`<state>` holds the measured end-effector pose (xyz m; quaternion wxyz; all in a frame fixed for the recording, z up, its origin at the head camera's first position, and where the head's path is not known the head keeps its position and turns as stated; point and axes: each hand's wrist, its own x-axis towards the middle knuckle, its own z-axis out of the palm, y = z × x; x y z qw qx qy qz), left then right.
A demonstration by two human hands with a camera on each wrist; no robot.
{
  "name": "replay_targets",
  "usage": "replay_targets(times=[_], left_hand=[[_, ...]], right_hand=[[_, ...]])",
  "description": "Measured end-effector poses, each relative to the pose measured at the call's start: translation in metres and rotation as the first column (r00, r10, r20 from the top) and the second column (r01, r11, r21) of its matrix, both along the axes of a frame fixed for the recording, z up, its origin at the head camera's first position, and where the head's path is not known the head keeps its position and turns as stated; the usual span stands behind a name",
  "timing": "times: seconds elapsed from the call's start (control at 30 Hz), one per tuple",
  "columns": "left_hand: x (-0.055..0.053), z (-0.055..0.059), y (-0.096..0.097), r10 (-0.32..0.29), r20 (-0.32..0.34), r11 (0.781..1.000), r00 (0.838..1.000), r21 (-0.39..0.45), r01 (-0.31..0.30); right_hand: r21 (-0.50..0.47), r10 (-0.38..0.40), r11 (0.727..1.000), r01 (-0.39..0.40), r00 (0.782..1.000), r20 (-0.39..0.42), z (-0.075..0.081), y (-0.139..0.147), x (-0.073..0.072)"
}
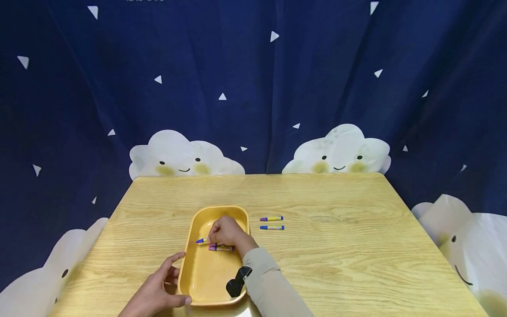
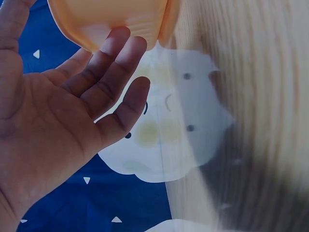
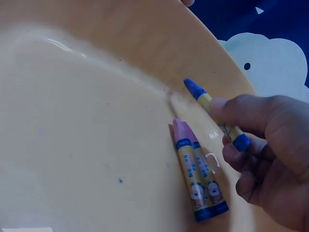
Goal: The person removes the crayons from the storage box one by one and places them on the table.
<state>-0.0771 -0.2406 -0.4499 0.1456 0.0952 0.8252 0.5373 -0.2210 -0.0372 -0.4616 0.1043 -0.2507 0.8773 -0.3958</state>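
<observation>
Left hand, fingers apart, touching rim of yellow tray; blue crayon, within tray, pinched by right hand; two pink crayons, side by side in tray; purple crayon, second blue crayon, on table

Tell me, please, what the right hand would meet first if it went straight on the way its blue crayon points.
Led by its blue crayon, the right hand would probably meet the yellow plastic tray first, at its left wall, though the crayon's height is unclear.
</observation>
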Motion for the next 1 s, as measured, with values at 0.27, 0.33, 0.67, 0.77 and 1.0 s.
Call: replay_targets(times=[0.27, 0.33, 0.67, 0.77, 1.0], left_hand=[[0.0, -0.001, 0.002, -0.011, -0.025, 0.999, 1.0, -0.041, 0.01], [0.001, -0.001, 0.001, -0.008, -0.026, 0.999, 1.0, -0.045, 0.007], [0.001, 0.002, 0.0, -0.006, -0.027, 0.999, 1.0, -0.037, 0.005], [0.001, 0.001, 0.0, 0.005, 0.0, 1.0, 1.0, -0.03, -0.005], [0.001, 0.001, 0.002, 0.021, 0.022, 1.0, 1.0, -0.019, -0.021]], right_hand=[[0.036, 0.072, 0.997, -0.071, 0.997, -0.022, 0.011, 0.012, -0.004], [0.024, 0.075, 0.997, -0.074, 0.997, -0.007, 0.015, 0.014, -0.005], [0.01, 0.068, 0.998, -0.067, 0.994, -0.088, 0.029, 0.024, -0.006], [-0.007, 0.055, 0.998, -0.056, 0.994, -0.089, 0.031, 0.028, -0.004], [-0.081, 0.021, 0.996, -0.027, 0.996, -0.083, 0.04, 0.043, 0.002]])
